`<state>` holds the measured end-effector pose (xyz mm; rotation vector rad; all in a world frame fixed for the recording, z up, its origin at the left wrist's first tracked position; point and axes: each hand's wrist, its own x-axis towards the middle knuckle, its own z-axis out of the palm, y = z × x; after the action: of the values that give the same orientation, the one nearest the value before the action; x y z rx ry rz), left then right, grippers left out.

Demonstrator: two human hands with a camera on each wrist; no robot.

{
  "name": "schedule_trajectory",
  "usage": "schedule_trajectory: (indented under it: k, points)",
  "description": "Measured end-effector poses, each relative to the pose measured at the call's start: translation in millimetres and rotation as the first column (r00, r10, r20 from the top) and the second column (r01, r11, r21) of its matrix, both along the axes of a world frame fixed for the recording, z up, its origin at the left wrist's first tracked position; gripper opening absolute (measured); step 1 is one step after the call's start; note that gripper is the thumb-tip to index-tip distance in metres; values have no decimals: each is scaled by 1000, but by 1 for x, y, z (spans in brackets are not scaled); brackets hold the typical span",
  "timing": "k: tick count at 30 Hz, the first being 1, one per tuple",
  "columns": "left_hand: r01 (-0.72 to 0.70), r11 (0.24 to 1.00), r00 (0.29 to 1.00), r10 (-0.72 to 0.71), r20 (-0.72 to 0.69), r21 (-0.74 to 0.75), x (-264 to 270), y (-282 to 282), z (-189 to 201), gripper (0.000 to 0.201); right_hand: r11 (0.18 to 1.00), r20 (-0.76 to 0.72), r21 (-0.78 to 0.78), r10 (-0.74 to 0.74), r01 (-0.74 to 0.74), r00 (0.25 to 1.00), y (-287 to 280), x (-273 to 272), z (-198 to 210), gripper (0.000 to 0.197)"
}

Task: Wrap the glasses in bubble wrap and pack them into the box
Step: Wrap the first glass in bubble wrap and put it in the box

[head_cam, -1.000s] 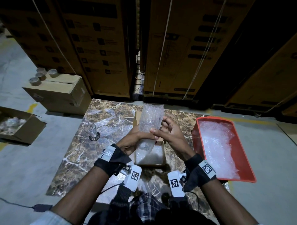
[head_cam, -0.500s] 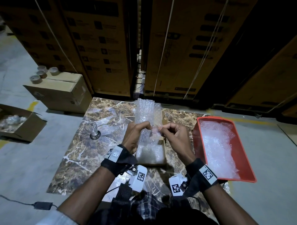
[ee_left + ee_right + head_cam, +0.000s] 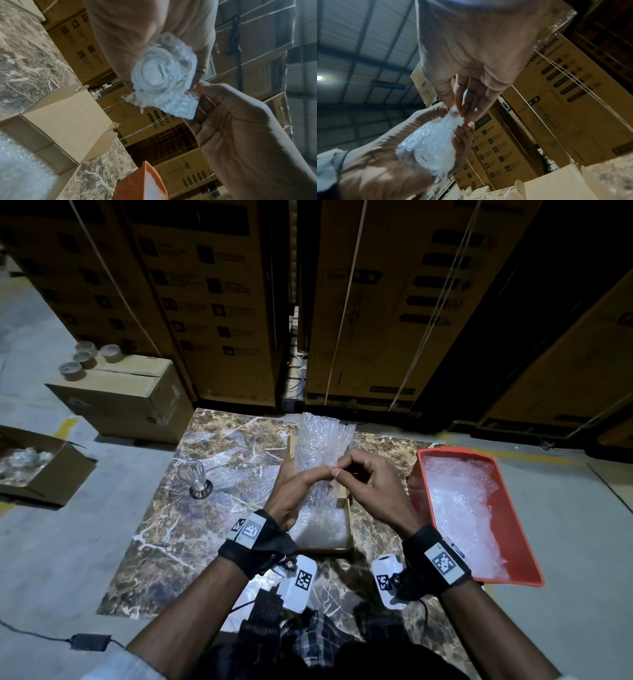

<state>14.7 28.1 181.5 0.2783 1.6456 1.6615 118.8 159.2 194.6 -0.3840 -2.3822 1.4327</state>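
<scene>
Partial lettering "rompton" is read on a strapped brown carton in the right wrist view, its first letter cut off. Smaller print on the stacked cartons is too blurred to be read.

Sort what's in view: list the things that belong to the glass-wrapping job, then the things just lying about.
For the job:
- bubble-wrapped glass, gripped by left hand, pinched by right hand
- bare glass on the table
- small open box
- red tray of bubble wrap

Lying about:
- tape rolls on closed carton
- open floor carton
- power adapter
</scene>
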Motion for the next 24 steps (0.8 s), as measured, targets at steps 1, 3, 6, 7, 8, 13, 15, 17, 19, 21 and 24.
schedule_trajectory:
  k: [1, 3, 6, 7, 8, 13, 15, 17, 19, 21, 24]
  points:
    - [14, 1000, 1000, -14, 14, 1, -1, -1, 0, 31, 999, 2, 33, 20, -20, 1000, 0, -1, 1, 9]
    - [28, 1000, 999, -28, 18, 6, -4, -2, 3, 37, 997, -13, 70, 35, -34, 999, -1, -4, 2, 6]
    - [13, 997, 1000, -14, 10, 71, -10, -2, 5, 48, 997, -97, 72, -5, 12, 995, -9, -6, -3, 10]
    - [0, 997, 1000, 0, 2, 81, -12, -2, 6, 50, 998, -131, 56, -25, 32, 991, -12, -6, -6, 16]
    - [-10, 997, 1000, 10, -1, 80, -15, -2, 7, 55, 999, -155, 29, -40, 45, 987, -15, -5, -8, 21]
    - [112, 988, 993, -115, 28, 108, -33, -14, 5, 108, 998, -180, 28, -51, 57, 982, -18, -2, -11, 25]
    - [143, 983, 989, -147, 22, 111, -36, -17, 8, 109, 997, -183, 59, -30, 41, 983, -15, -1, -7, 27]
    - [110, 985, 994, -112, 3, 132, -35, -15, 10, 96, 997, -189, 81, -4, 19, 982, -16, -2, -3, 33]
    - [76, 990, 997, -73, -27, 119, -34, -13, 10, 83, 996, -190, 92, 11, 6, 982, -17, -4, 1, 36]
    - [48, 991, 998, -42, -52, 123, -33, -13, 8, 74, 995, -173, 104, 19, -1, 985, -17, -6, 4, 38]
    - [0, 991, 998, 8, -63, 131, -33, -14, 7, 74, 992, -121, 123, 9, 6, 993, -17, -8, 4, 43]
